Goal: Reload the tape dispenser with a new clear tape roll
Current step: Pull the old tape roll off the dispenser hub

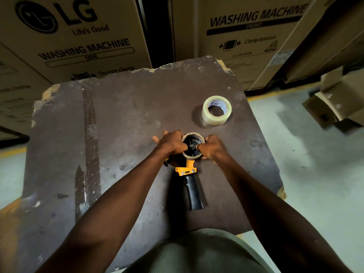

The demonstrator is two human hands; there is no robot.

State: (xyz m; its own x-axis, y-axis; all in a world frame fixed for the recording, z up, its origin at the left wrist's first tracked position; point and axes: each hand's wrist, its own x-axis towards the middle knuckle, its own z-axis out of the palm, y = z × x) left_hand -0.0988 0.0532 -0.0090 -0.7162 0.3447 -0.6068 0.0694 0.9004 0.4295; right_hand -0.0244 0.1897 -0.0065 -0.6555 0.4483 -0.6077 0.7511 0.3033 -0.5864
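Observation:
A yellow and black tape dispenser (pixel 188 171) lies flat on the worn brown board (pixel 122 119), its black handle pointing toward me. A bare brown cardboard core (pixel 194 134) sits around the dispenser's black hub. My left hand (pixel 171 143) grips the core's left side, with the thumb near the hub. My right hand (pixel 211 147) grips its right side, thumb also near the hub. A full clear tape roll (pixel 216 110) lies flat on the board, up and to the right of my hands, untouched.
Large cardboard washing machine boxes (pixel 78 36) stand right behind the board. A smaller open carton (pixel 334 99) sits on the pale floor (pixel 315 174) at the right. The board's edges are chipped, with a drop to the floor on its right side.

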